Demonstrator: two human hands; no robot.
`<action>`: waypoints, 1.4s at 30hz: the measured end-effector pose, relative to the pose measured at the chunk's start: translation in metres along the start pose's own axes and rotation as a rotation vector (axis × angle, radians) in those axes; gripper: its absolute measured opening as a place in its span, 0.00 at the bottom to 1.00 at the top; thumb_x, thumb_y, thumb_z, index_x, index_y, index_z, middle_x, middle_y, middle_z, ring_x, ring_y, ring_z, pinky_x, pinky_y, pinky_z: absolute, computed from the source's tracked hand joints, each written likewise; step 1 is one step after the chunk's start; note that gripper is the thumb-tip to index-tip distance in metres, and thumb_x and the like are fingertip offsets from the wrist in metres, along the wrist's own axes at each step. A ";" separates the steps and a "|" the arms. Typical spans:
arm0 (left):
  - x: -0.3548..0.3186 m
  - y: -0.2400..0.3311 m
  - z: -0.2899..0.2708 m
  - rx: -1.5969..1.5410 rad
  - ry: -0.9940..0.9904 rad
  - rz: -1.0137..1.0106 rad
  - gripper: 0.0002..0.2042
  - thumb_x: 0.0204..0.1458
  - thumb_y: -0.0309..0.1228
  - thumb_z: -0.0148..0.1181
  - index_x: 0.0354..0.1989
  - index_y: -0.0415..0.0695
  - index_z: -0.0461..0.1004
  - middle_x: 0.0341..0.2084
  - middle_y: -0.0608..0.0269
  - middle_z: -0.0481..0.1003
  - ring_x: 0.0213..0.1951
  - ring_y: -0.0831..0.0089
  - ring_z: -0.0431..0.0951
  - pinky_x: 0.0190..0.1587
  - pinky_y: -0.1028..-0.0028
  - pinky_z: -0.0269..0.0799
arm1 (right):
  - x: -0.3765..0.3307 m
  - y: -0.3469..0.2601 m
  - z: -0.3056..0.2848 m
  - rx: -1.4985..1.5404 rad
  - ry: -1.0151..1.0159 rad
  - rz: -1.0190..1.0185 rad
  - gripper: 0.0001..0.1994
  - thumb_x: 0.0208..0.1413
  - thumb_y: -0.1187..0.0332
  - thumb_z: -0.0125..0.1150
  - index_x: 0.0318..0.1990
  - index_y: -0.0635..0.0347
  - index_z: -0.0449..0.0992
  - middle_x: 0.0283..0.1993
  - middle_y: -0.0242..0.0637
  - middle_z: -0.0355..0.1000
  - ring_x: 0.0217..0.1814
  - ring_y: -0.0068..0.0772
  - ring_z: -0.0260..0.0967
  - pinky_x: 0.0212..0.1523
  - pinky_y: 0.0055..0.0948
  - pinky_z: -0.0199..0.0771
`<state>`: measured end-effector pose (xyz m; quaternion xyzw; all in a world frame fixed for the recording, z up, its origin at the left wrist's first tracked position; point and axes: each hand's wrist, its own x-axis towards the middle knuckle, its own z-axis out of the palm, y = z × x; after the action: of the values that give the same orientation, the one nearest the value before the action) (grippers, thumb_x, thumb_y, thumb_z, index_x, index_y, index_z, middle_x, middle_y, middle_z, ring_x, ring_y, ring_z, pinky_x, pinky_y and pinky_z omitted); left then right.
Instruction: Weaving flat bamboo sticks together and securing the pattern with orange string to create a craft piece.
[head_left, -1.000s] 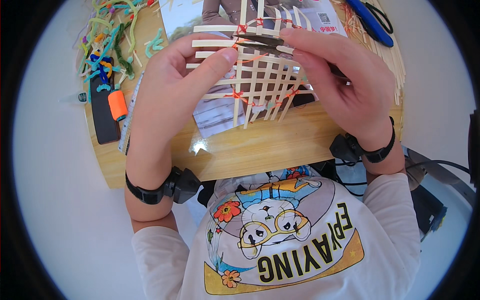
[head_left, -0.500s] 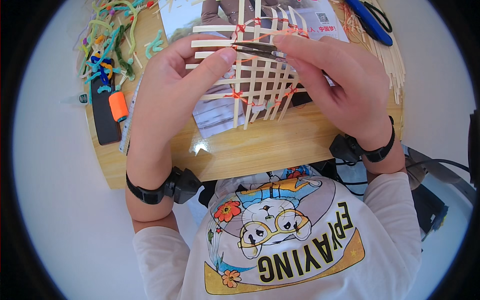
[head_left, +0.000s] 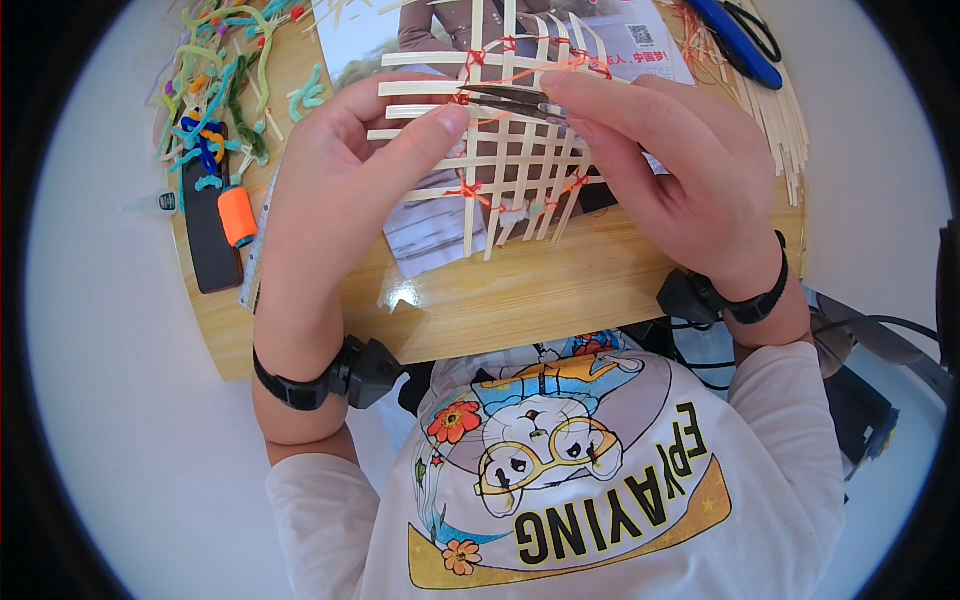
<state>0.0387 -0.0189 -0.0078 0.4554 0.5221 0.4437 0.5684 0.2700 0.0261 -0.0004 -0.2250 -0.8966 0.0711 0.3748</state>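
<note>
A lattice of pale flat bamboo strips (head_left: 500, 163) is held up over the table, its crossings bound with red-orange thread (head_left: 468, 188). My left hand (head_left: 345, 165) grips its left side, the thumb pressed on a crossing and the other fingers mostly hidden behind the strips. Between the thumb and fingers of my right hand (head_left: 690, 150) are small dark thread snips (head_left: 508, 98). Their pointed blades lie slightly apart, tips beside the knot near my left thumb. An orange thread runs across the lattice just above the blades.
A printed magazine page (head_left: 425, 235) lies under the lattice on the wooden table (head_left: 480, 310). Leftward are an orange thread spool (head_left: 237, 217), a dark flat case (head_left: 207, 245), a ruler (head_left: 258, 255) and tangled coloured pipe cleaners (head_left: 240, 80). A blue-handled tool (head_left: 745, 50) and loose strips (head_left: 790, 150) lie right.
The lattice and both hands have shifted very slightly to the left. The snips stay by the same knot, and both grips look the same.
</note>
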 end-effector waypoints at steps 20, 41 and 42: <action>-0.005 0.000 0.009 0.106 0.060 0.102 0.14 0.53 0.32 0.65 0.43 0.35 0.77 0.36 0.63 0.79 0.37 0.81 0.77 0.41 0.78 0.74 | 0.013 -0.025 -0.040 -0.181 -0.123 -0.093 0.18 0.42 0.80 0.65 0.45 0.65 0.80 0.31 0.35 0.75 0.24 0.28 0.68 0.24 0.23 0.68; -0.013 0.006 -0.007 -0.349 -0.291 0.086 0.16 0.54 0.26 0.62 0.51 0.36 0.74 0.44 0.58 0.78 0.45 0.75 0.78 0.49 0.73 0.74 | -0.002 0.043 -0.007 1.038 -0.418 0.615 0.15 0.60 0.69 0.60 0.53 0.63 0.74 0.49 0.36 0.76 0.46 0.26 0.75 0.47 0.25 0.77; -0.012 0.005 -0.006 -0.295 -0.267 0.052 0.16 0.54 0.26 0.62 0.51 0.36 0.74 0.44 0.58 0.78 0.45 0.75 0.78 0.49 0.73 0.74 | -0.007 0.041 -0.003 1.040 -0.435 0.612 0.15 0.60 0.69 0.60 0.53 0.63 0.74 0.49 0.36 0.76 0.46 0.26 0.75 0.47 0.25 0.77</action>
<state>0.0315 -0.0296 -0.0007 0.4352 0.3595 0.4658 0.6814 0.2908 0.0593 -0.0154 -0.2399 -0.6958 0.6444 0.2073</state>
